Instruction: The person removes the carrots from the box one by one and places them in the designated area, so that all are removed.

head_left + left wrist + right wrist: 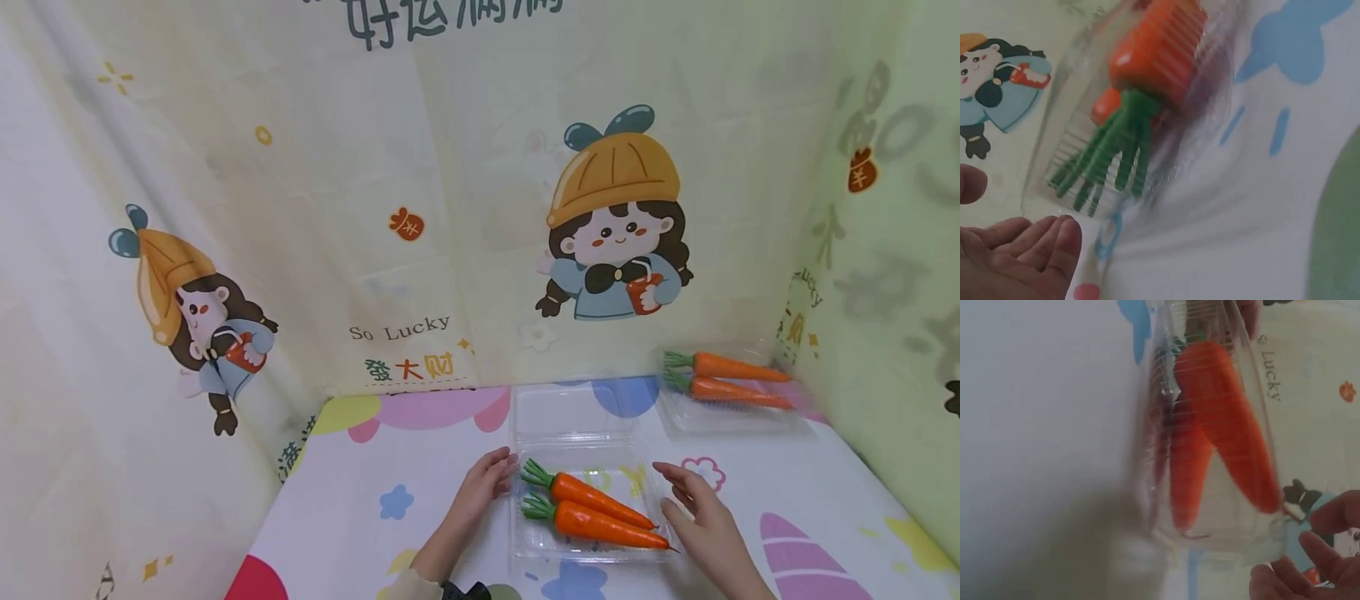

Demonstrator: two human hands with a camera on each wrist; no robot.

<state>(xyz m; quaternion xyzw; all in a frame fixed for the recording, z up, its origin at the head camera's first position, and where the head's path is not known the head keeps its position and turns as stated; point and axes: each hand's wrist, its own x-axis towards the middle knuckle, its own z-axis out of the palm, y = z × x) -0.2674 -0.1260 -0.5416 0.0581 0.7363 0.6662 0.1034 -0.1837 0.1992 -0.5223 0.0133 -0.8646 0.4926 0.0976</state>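
Orange against clear plastic: seeing two carrots (597, 523) lying inside the box (538, 547) on the desk (420, 454). Holding the left hand (483, 483) just left of the box, the right hand (700, 507) just right, fingers relaxed, gripping nothing.

Two carrots (600, 522) lie in an open clear box (542, 551).
They rest side by side, green tops to the left, with the lid (570, 413) folded back toward the rear of the desk (435, 462). The left hand (480, 483) is at the box's left edge; the right hand (701, 510) is near its right edge. At the right rear, a second box (720, 422) holds two more carrots, before a printed cloth (480, 275).
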